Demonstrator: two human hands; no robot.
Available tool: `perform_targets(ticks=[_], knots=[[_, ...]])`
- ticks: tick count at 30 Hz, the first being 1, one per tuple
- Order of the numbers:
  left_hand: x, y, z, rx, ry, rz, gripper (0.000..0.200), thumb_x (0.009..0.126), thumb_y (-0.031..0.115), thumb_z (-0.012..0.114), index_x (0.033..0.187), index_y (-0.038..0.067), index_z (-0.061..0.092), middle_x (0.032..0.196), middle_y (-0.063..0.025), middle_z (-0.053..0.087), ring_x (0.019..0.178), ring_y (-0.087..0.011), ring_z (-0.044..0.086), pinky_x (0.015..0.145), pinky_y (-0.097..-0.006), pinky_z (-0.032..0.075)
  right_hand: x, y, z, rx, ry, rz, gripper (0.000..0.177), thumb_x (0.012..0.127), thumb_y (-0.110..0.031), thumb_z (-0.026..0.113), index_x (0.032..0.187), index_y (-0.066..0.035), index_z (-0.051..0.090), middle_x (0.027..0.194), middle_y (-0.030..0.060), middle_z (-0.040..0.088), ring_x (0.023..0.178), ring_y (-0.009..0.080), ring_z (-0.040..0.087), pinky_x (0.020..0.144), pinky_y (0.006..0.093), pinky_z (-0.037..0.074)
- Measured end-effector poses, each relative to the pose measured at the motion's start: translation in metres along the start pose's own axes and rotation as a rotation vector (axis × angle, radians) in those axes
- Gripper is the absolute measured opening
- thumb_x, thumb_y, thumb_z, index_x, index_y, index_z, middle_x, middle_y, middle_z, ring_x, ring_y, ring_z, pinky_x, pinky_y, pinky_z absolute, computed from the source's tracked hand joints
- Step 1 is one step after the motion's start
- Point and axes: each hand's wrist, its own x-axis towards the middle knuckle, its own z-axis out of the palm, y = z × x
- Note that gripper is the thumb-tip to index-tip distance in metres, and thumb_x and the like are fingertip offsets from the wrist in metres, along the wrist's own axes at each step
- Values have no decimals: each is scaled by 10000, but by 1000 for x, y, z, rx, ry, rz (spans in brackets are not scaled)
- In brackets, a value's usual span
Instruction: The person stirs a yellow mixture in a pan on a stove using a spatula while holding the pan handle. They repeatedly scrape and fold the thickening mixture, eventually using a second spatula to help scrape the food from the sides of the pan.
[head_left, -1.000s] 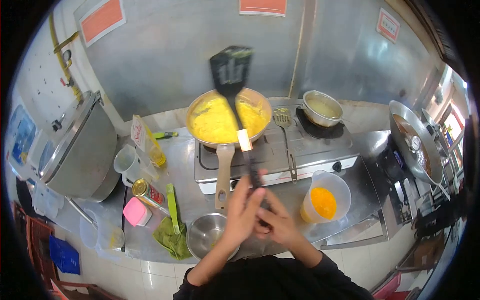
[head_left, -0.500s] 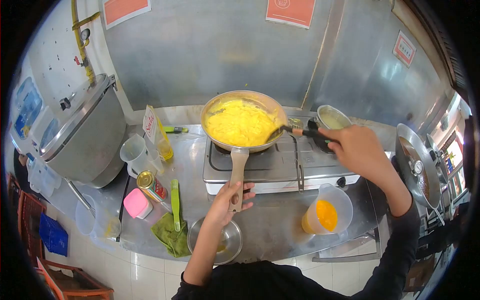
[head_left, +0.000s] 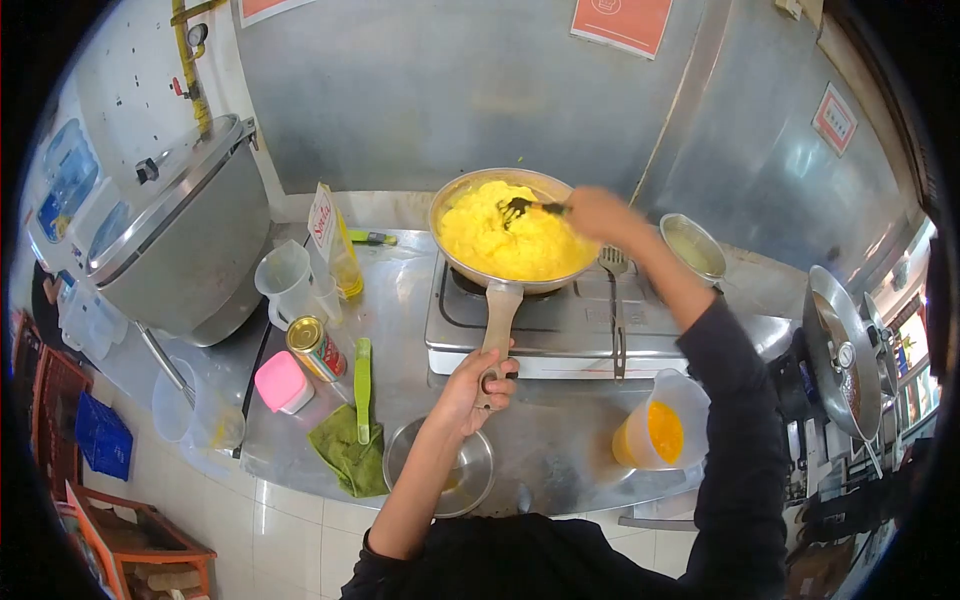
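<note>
My left hand (head_left: 470, 392) is closed around the beige handle of a frying pan (head_left: 503, 315). The pan sits on the left burner of a gas stove (head_left: 560, 362) and is full of soft yellow scrambled eggs (head_left: 515, 248). Over the pan's right side, my right hand (head_left: 603, 215), a little blurred, grips a black spatula (head_left: 542, 207). The spatula's slotted head rests in the upper middle of the eggs. Below my left forearm stands a metal bowl (head_left: 482, 465), partly covered by the arm.
A metal slotted turner (head_left: 619, 315) lies across the stove. A jug (head_left: 692, 405) of yellow-orange liquid stands front right, near my right sleeve. Leftward are a green cloth (head_left: 345, 462), green-handled utensil (head_left: 363, 390), can (head_left: 315, 347), pink-lidded jar (head_left: 283, 382) and large pot (head_left: 190, 250).
My right hand has moved left and away from me, carrying the spatula from the pan's right edge into the upper middle of the eggs. My left hand keeps its hold; the view has shifted slightly.
</note>
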Motion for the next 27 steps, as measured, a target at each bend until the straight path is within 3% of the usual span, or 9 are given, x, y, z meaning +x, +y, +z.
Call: perform_targets(ticks=[1, 4, 8, 12, 14, 16, 19, 24, 27], knots=[[0, 1, 0, -8, -16, -7, 312, 869, 198, 439, 1133, 48, 368, 753, -4, 406, 509, -31, 325, 405, -152, 279, 3, 8, -23, 32, -73, 16, 280, 698, -137, 495, 933, -36, 609, 758, 188, 598, 699, 305, 592, 610, 396, 455], [1, 1, -1, 14, -15, -3, 313, 868, 205, 443, 1132, 54, 371, 762, -4, 407, 509, -30, 322, 405, -151, 282, -35, 1, -87, -69, -43, 3, 318, 683, -154, 524, 981, -71, 601, 751, 199, 591, 691, 316, 583, 617, 391, 448], [2, 1, -2, -19, -29, -7, 312, 867, 210, 445, 1132, 61, 373, 765, -2, 402, 510, -29, 322, 403, -151, 280, -103, -13, -114, -169, -104, -9, 289, 711, -129, 521, 984, -76, 603, 743, 187, 590, 697, 320, 583, 641, 395, 450], [2, 3, -2, -28, -49, -26, 219, 878, 203, 415, 1062, 88, 385, 757, -7, 400, 506, -41, 328, 415, -170, 293, -125, -19, -66, -198, -138, -76, 265, 723, -114, 508, 967, -58, 597, 747, 180, 591, 721, 333, 583, 658, 414, 452], [2, 3, -3, -33, -46, -32, 212, 878, 202, 414, 1056, 89, 384, 754, -9, 400, 503, -41, 324, 412, -170, 289, -115, -23, -39, -160, -102, 45, 238, 726, -105, 491, 933, -50, 593, 753, 192, 589, 725, 337, 581, 663, 423, 456], [3, 3, -4, 16, -36, -30, 204, 879, 199, 409, 1052, 94, 382, 746, -8, 399, 498, -41, 319, 407, -166, 283, -80, -8, -15, -96, 13, 29, 201, 719, -96, 479, 873, -29, 590, 748, 209, 581, 715, 334, 580, 663, 432, 458], [3, 3, -3, 6, -41, -33, 211, 879, 199, 409, 1060, 95, 375, 743, -7, 398, 495, -41, 316, 403, -165, 277, -40, 1, -4, -67, 138, -28, 269, 705, -96, 475, 942, -73, 600, 758, 194, 588, 704, 329, 581, 659, 422, 463], [2, 4, 0, 3, -23, -17, 219, 876, 201, 416, 1062, 92, 376, 745, -6, 403, 496, -40, 316, 402, -167, 277, -55, -28, -100, -238, 116, -115, 339, 659, -131, 542, 979, -204, 625, 718, 163, 599, 693, 317, 582, 637, 403, 467], [2, 1, -2, -4, -28, -8, 224, 875, 204, 418, 1062, 87, 377, 747, -6, 404, 497, -40, 315, 403, -167, 277, -65, -42, -130, -270, -64, -80, 270, 636, -133, 568, 894, -133, 649, 698, 168, 597, 688, 312, 587, 622, 404, 469]])
